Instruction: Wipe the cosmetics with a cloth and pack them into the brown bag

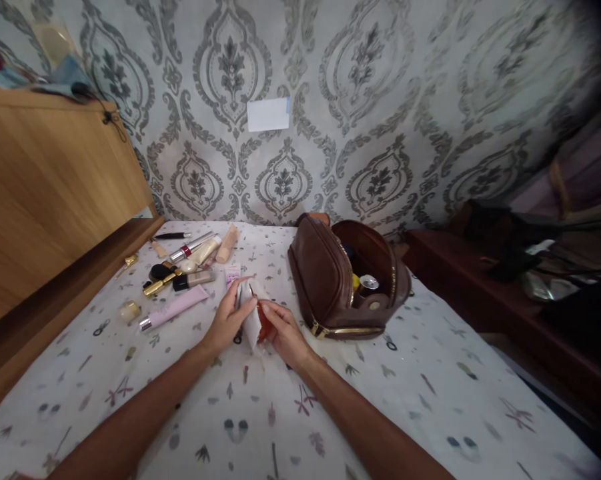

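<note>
At the middle of the printed bedding, my two hands meet. My left hand [233, 313] is closed on a white, soft-looking sheet or wrapper [251, 327], its thumb near the top fold. Against that white piece lies an orange-brown item [264, 325], whose kind I cannot make out; my right hand [283, 331] pinches it. A small pink-and-white packet [233, 272] lies just beyond my left hand. To the right stands a brown leather toiletry bag [320, 273], unzipped, with a silver-topped container [368, 285] and something yellow inside.
Cosmetics spread on the left: a pink tube [177, 307], a beige tube [227, 244], a gold-coloured tube [160, 281], a small jar [129, 311] and a black pencil [173, 235]. A wooden cabinet [55, 193] borders the left; a dark red ledge [480, 293] borders the right. Patterned wall behind.
</note>
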The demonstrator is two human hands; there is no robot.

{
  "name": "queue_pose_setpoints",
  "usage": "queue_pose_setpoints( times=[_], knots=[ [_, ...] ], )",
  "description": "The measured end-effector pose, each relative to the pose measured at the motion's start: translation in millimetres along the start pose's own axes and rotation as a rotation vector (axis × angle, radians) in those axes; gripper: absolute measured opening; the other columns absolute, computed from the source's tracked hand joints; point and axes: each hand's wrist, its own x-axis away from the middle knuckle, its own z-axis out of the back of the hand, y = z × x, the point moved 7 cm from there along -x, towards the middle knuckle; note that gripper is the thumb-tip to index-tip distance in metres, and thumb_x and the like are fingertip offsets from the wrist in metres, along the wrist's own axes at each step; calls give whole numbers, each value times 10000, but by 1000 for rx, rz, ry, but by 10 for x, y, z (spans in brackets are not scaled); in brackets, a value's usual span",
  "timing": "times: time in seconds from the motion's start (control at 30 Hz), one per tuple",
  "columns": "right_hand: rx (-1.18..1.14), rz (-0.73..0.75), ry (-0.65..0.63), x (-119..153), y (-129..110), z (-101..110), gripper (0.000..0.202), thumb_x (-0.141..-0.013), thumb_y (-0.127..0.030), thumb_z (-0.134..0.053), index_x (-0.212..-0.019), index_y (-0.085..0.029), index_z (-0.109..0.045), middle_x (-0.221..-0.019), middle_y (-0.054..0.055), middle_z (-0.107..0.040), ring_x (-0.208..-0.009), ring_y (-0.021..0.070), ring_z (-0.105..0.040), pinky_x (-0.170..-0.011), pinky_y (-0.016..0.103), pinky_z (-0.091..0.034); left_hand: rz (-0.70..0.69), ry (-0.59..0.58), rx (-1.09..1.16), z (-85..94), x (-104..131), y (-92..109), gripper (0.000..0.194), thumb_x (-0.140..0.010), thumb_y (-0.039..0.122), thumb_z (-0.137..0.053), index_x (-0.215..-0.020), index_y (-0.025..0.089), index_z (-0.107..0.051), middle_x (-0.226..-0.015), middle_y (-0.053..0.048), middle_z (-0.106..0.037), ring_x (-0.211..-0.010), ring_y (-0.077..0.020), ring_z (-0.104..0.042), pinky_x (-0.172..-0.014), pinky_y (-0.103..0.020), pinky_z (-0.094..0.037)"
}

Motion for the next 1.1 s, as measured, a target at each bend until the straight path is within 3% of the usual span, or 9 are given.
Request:
queue_pose_setpoints(
  times=[0.23, 0.57, 0.7, 0.8, 0.97, 1.03, 1.1],
  knots=[
    [49, -32, -32, -24, 57, 5, 450, -677, -594, -781, -739, -161, -679, -503, -48, -550, -394, 83, -479, -392, 204, -408, 100, 13, 142, -30, 32, -24, 286, -843, 447, -647, -988, 210, -581, -809, 30, -568, -702, -123, -541, -646, -211, -460],
    [174, -29, -91, 3, 87, -32, 441, -707, -575, -757, -755, -146, -670, -559, -17, -603, -458, 110, -549, -482, 234, -458, 57, 45, 56, 64, -6, 59, 247, -873, 442, -609, -893, 204, -548, -671, 58, -486, -593, -105, -454, -562, -199, -397],
    [204, 8, -54, 7, 38, -23, 429, -698, -534, -765, -916, -174, -676, -688, -11, -640, -541, 125, -576, -533, 252, -484, 42, 111, 18, 97, 17, 45, 259, -924, 444, -526, -1047, 221, -576, -828, 23, -556, -736, -126, -522, -685, -210, -436],
    [313, 130, 23, 13, -70, -14, 324, -685, -416, -772, -886, -197, -645, -764, -15, -619, -656, 134, -567, -589, 247, -495, 56, 93, -37, 42, 56, 24, 351, -952, 474, -460, -1202, 247, -557, -887, 14, -574, -815, -141, -553, -783, -237, -458],
    [472, 249, 106, 33, -129, -38, 186, -661, -273, -707, -786, -201, -591, -707, -34, -536, -666, 130, -485, -576, 228, -488, 59, 10, -142, -73, 102, -5, 379, -908, 529, -518, -1090, 209, -609, -893, -17, -614, -948, -204, -584, -895, -319, -483],
    [463, 231, 99, 43, -121, -56, 184, -670, -273, -693, -806, -203, -591, -728, -25, -539, -667, 134, -477, -533, 219, -483, 111, 61, -135, -28, 103, -95, 411, -894, 555, -527, -1101, 210, -610, -1014, -52, -645, -1126, -246, -559, -1000, -365, -444],
    [436, 217, 85, 57, -136, -71, 196, -703, -305, -689, -846, -208, -597, -776, -8, -561, -684, 143, -494, -497, 213, -474, 155, 119, -83, 29, 103, -194, 467, -896, 574, -513, -1195, 221, -579, -1230, -90, -615, -1336, -278, -430, -1131, -424, -321]
  ],
)
